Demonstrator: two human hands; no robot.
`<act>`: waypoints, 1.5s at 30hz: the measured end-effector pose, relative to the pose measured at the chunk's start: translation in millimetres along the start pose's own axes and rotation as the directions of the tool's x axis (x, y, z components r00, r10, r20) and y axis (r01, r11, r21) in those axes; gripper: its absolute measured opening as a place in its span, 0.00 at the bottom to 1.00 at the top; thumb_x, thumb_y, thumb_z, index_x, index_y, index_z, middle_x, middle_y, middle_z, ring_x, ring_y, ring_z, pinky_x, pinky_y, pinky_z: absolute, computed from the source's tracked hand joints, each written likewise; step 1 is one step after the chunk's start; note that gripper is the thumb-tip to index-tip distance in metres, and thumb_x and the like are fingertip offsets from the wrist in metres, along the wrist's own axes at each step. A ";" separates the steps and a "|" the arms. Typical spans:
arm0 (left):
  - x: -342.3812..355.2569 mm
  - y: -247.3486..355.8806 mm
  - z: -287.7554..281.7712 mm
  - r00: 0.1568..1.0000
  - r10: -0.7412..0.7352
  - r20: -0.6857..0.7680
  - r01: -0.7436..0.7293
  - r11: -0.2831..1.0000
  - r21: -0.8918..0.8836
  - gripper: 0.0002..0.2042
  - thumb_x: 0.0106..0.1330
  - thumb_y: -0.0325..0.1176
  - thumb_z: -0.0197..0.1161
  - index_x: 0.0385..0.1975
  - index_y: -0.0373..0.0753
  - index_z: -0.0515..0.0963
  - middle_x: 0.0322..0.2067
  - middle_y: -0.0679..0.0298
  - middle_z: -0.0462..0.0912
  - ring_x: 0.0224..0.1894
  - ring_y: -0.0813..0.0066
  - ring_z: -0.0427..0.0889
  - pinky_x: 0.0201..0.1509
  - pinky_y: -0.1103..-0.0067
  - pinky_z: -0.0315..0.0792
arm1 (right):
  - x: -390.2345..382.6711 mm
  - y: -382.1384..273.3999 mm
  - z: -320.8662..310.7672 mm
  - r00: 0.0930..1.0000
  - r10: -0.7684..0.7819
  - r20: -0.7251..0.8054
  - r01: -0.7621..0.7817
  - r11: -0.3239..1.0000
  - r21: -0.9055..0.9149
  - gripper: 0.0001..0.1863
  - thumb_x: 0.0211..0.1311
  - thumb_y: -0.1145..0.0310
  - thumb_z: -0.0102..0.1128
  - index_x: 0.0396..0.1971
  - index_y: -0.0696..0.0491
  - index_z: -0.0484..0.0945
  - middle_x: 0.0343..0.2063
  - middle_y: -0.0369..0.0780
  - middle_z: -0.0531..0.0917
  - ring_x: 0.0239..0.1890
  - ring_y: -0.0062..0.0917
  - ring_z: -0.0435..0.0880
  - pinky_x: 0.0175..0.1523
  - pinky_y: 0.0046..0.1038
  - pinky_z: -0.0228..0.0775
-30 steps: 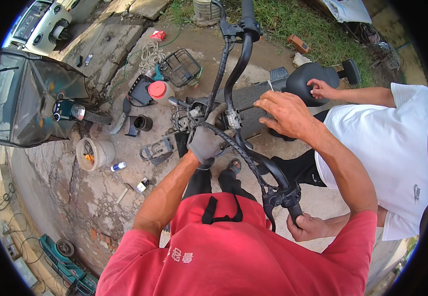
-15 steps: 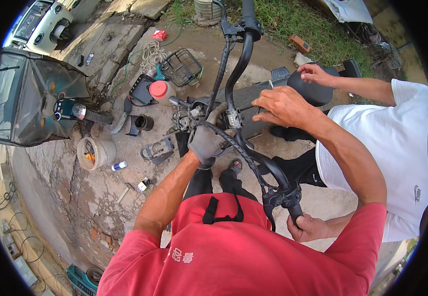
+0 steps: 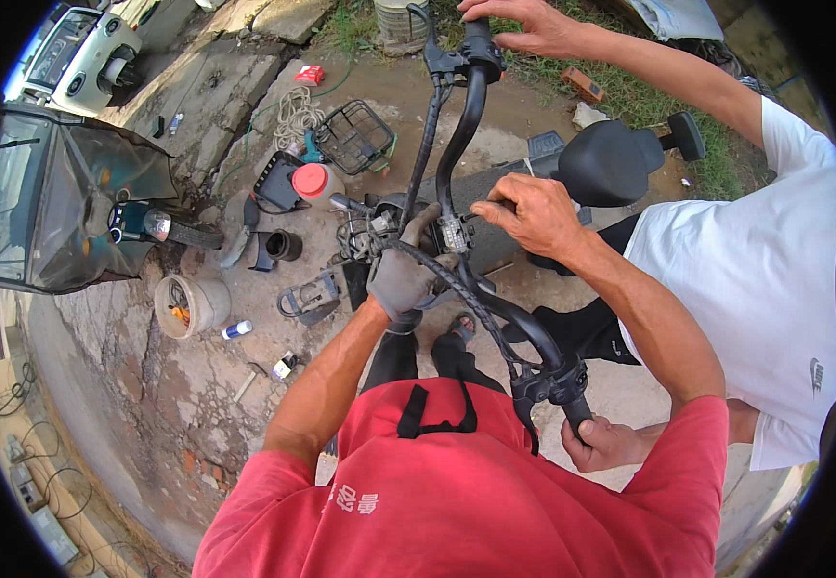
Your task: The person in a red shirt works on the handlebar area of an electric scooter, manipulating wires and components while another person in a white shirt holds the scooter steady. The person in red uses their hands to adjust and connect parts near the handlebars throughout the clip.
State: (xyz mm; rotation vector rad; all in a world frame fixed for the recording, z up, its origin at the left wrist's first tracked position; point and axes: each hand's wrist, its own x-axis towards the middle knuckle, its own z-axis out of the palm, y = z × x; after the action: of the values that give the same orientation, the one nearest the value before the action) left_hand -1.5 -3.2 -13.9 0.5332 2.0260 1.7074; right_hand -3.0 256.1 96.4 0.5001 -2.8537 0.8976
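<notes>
The black handlebar (image 3: 457, 144) of a scooter stands in the middle of the view, above the concrete ground (image 3: 148, 385), with its centre clamp and a bundle of cables between the person's two hands. The left hand (image 3: 401, 279), in a grey glove, is closed around the stem and cables just under the bar. The bare right hand (image 3: 532, 214) presses its fingers together on the small fitting at the clamp, touching the bar from the right side. A co-worker in a white shirt (image 3: 755, 289) holds both grips, one hand (image 3: 524, 24) on the far end and the other hand (image 3: 606, 445) on the near end. I think the bar could turn suddenly if the co-worker loosens the hold, and then the fingers or the cables may be pinched at the clamp. A white bucket (image 3: 192, 306) and small parts lie on the ground, well apart to the left.
</notes>
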 end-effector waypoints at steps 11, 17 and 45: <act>-1.2 6.3 2.4 0.999 -0.044 0.003 0.044 0.999 -0.004 0.40 0.64 0.23 0.68 0.76 0.29 0.56 0.36 0.60 0.83 0.32 0.79 0.83 0.34 0.79 0.77 | -7.5 7.1 12.0 0.991 0.132 -0.015 -0.126 0.966 0.226 0.20 0.70 0.54 0.68 0.31 0.59 0.80 0.26 0.44 0.82 0.28 0.37 0.81 0.35 0.38 0.71; -2.7 4.0 0.1 0.999 0.012 -0.036 -0.013 0.999 -0.029 0.40 0.64 0.23 0.68 0.76 0.30 0.56 0.35 0.62 0.84 0.31 0.79 0.83 0.33 0.80 0.77 | -6.4 -2.1 22.8 0.957 0.291 -0.002 -0.278 0.916 0.289 0.22 0.71 0.53 0.67 0.32 0.59 0.80 0.26 0.44 0.82 0.28 0.34 0.80 0.36 0.36 0.71; -6.4 21.4 5.4 0.989 0.047 -0.138 -0.020 0.982 0.186 0.41 0.58 0.36 0.75 0.73 0.35 0.67 0.36 0.61 0.79 0.35 0.72 0.76 0.41 0.73 0.74 | -18.2 -6.7 63.8 0.866 0.490 -0.102 -0.408 0.809 0.423 0.31 0.78 0.41 0.52 0.35 0.57 0.84 0.17 0.39 0.78 0.23 0.25 0.78 0.33 0.32 0.70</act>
State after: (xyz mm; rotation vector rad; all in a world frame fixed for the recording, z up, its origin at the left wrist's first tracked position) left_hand 7.1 1.2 6.9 0.5204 2.3043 1.6281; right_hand 16.1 219.4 44.0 -0.2669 -2.6359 1.5115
